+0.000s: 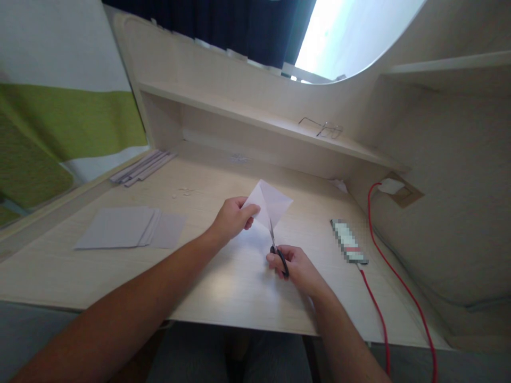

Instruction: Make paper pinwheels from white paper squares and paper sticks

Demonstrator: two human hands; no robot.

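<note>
A sheet of white paper (278, 204) with a crease or cut line down its middle is held above the desk. My left hand (235, 218) pinches its left side, thumb on top. In my right hand (293, 265) is a pair of scissors (284, 263) with black handles, the fingers wrapped round the loops. The scissor blades point away from me and meet the lower edge of the paper. How far the blades reach into the sheet is hard to tell.
Stacked paper sheets (115, 227) lie at left, with folded paper strips (143, 167) behind them. Small paper scraps (186, 191) lie near. A phone (348, 242) on a red cable (377, 308) is at right. Eyeglasses (329, 129) rest on the shelf (255, 118).
</note>
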